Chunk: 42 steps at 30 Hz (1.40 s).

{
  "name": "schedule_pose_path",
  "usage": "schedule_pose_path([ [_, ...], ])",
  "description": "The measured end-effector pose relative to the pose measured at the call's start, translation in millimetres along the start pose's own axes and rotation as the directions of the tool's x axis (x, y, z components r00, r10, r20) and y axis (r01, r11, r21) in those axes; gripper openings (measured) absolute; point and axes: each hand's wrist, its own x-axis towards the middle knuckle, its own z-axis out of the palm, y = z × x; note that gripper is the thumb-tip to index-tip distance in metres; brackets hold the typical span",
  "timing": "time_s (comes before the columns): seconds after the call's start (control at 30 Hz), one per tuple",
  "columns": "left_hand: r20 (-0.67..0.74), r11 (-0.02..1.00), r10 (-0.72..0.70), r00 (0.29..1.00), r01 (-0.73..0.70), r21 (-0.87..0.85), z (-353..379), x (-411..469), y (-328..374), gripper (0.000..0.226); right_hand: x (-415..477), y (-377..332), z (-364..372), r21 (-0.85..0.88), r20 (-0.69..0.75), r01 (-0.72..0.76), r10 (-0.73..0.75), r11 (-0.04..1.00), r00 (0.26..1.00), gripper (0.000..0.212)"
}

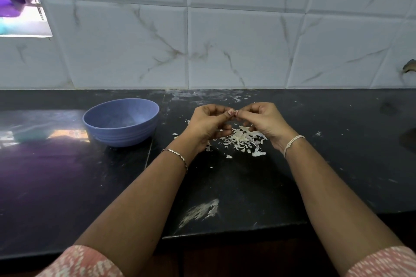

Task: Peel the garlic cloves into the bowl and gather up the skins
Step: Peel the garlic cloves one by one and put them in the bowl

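Note:
My left hand (208,125) and my right hand (263,122) meet fingertip to fingertip above the black counter and pinch a small garlic clove (235,113) between them; only a pale tip of it shows. Below the hands lies a pile of white garlic skins (244,140), with what looks like a garlic piece in its middle. A blue bowl (122,130) stands upright to the left of my left hand. I cannot see what lies inside the bowl.
The black counter (225,186) carries scattered skin flakes and a whitish smear (201,210) near its front edge. A white marble-tiled wall (225,40) rises behind. A window sill (24,20) sits at the upper left. A dark object (408,141) shows at the right edge.

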Motion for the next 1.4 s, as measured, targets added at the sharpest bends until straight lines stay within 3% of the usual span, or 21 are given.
schedule_pose_path([
  [0.33,-0.007,0.999,-0.048,0.999,0.048,-0.023,-2.3,-0.9,2.9,0.01,0.3,2.2,2.9,-0.056,-0.041,0.085,-0.088,0.995,0.995,0.005],
  [0.57,-0.015,0.998,-0.062,0.998,0.062,-0.027,-2.5,0.5,2.6,0.004,3.9,7.7,-4.4,-0.453,-0.132,0.143,-0.224,0.88,0.966,0.007],
  [0.7,-0.04,0.996,-0.07,0.997,0.068,-0.057,-1.9,1.4,2.9,0.008,8.7,13.0,-8.1,-0.514,-0.018,0.191,-0.234,0.836,0.972,0.012],
  [0.77,-0.041,0.996,-0.07,0.997,0.068,-0.058,-1.5,2.7,2.9,0.011,8.8,12.1,-9.0,-0.546,-0.028,0.195,-0.251,0.815,0.968,0.004],
  [0.87,-0.036,0.996,-0.056,0.998,0.053,-0.065,-2.1,2.5,1.5,0.013,8.3,13.2,-9.1,-0.545,-0.06,0.189,-0.263,0.817,0.963,0.024],
  [0.93,-0.043,0.998,-0.025,0.999,0.023,-0.058,-3.0,2.7,1.5,0.011,8.5,14.6,-7.9,-0.491,-0.067,0.197,-0.262,0.849,0.963,0.023],
  [1.07,-0.084,0.991,0.086,0.993,-0.077,0.106,-5.4,3.2,5.6,0.008,5.8,15.7,-4.0,-0.415,-0.049,0.226,-0.27,0.881,0.962,0.02],
  [1.2,-0.064,0.924,0.216,0.974,-0.182,0.337,-10.1,-2.6,14.3,0.006,1.3,14.8,1.2,-0.587,-0.017,0.258,-0.331,0.767,0.943,0.026],
  [1.4,-0.11,0.804,0.345,0.932,-0.233,0.547,-46.5,-18.2,55.3,0.008,0.5,1.2,22.1,-0.657,0.069,0.378,-0.447,0.652,0.892,0.018],
])
